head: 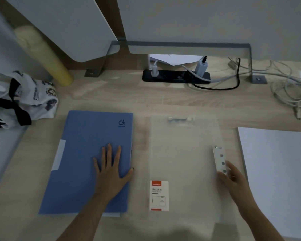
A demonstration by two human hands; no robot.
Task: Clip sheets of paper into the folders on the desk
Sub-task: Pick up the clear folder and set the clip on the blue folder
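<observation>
While the left hand (109,171) lies flat on the closed blue folder (87,153) at lower left, fingers straight and spread, it probably pins that cover so it cannot slide on the desk (163,100). At lower centre, just beside it, lies the translucent folder (182,153). The right hand (235,178) meets the lower end of the white side clip (219,157) on its right edge, likely to work the clip open. Blur hides whether those fingers pinch it or only touch it. A stack of white paper (274,167) waits at right, near that hand, not yet clipped. By count: two folders, one paper stack, and two clips on the clear folder, side and top (180,119).
</observation>
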